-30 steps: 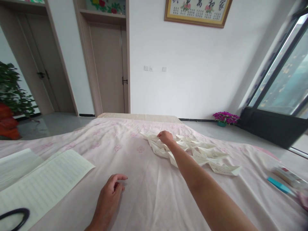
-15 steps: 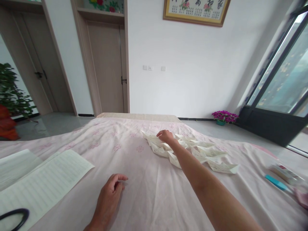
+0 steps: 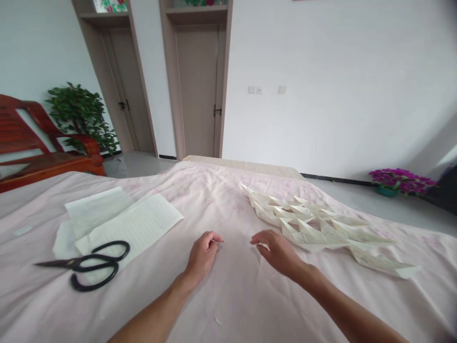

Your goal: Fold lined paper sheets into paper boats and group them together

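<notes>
My left hand [image 3: 203, 253] rests on the pink flowered sheet [image 3: 228, 295] with its fingers loosely curled and nothing in them. My right hand [image 3: 278, 252] hovers just right of it, fingers slightly bent and apart, holding nothing. A row of several folded paper boats [image 3: 314, 224] lies just beyond and to the right of my right hand, not touching it. Lined paper sheets [image 3: 132, 226] lie to the left, with black scissors [image 3: 87, 264] resting partly on them.
A red wooden bench [image 3: 43, 152] and a green potted plant [image 3: 80, 112] stand at the left. Two closed doors [image 3: 198, 85] are in the far wall. A pot of purple flowers [image 3: 402, 181] sits on the floor at the right.
My right hand has drawn back from the paper boats toward me and now sits near my left hand. The view has turned left and down, bringing the scissors and bench into sight.
</notes>
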Demonstrator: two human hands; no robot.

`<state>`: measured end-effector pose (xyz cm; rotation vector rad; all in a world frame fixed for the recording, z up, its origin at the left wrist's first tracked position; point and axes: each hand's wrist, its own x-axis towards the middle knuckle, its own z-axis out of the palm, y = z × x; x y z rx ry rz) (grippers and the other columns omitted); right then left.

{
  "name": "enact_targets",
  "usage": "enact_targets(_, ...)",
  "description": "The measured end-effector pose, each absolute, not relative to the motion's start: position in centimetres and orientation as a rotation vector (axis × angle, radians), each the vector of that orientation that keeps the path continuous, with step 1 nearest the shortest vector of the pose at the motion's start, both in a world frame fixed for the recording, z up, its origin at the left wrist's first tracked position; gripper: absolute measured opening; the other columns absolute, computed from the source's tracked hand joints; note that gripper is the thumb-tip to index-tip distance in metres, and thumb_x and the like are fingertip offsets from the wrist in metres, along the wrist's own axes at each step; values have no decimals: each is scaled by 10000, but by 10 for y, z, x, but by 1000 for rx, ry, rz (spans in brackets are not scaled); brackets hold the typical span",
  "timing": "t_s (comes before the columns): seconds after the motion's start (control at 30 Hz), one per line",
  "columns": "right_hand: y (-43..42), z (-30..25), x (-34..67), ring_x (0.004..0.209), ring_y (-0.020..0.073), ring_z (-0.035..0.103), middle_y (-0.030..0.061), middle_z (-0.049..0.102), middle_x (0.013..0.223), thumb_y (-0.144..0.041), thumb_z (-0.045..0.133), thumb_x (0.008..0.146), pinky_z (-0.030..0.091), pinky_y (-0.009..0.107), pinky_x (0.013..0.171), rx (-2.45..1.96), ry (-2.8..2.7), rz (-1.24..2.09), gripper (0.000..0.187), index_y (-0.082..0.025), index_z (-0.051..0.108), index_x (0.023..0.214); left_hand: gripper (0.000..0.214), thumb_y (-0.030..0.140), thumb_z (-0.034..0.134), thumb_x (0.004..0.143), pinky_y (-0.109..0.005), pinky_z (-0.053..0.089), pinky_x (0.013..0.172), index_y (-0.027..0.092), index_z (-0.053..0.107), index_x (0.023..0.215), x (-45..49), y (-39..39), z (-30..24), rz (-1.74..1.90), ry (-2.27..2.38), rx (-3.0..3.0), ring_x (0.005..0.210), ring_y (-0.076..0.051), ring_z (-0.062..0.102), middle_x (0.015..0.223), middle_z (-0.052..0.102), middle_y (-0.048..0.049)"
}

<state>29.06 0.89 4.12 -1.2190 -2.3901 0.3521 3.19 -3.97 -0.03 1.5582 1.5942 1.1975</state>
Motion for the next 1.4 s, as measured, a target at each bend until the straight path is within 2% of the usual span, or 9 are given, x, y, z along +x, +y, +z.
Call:
enact_targets(0.13,-31,25,315,1125,219,595,48,678,1193,-257,475,922,439,355,991,-1321,-2412,298,289,-282,693,1111,258,148,421,777,-265,468,742,189,649,890,31,-42,-1,1180,1553,1583,770,-160,657,908,708,-29)
enact_targets(0.23,-48,17,322,1221,210,533,59,590,1334,-244,435,951,407,355,1041,-1371,-2385,227,344,-265,627,1235,247,173,427,783,-271,472,779,193,653,878,32,-45,-1,1159,1546,1630,810,-170,659,910,715,-27)
enact_targets(0.3,-55,13,320,1260,219,498,68,569,1358,-219,406,961,372,376,1074,-1401,-2375,139,374,-256,597,1280,240,186,431,780,-274,472,784,200,656,861,33,-45,-2,1139,1582,1651,838,-178,660,905,719,-22)
enact_targets(1.07,-71,18,316,1127,188,543,53,631,1229,-217,437,976,390,304,990,-1449,-2318,31,271,-232,628,1168,246,263,425,809,-258,454,786,240,663,867,36,-40,-9,919,1743,1729,867,-184,675,950,728,11)
enact_targets(1.4,-68,13,321,1117,192,552,48,641,1213,-197,463,953,398,312,985,-1405,-2269,147,272,-243,640,1154,239,262,455,798,-281,450,842,266,688,852,36,-39,-13,867,1732,1811,963,-208,647,992,726,15)
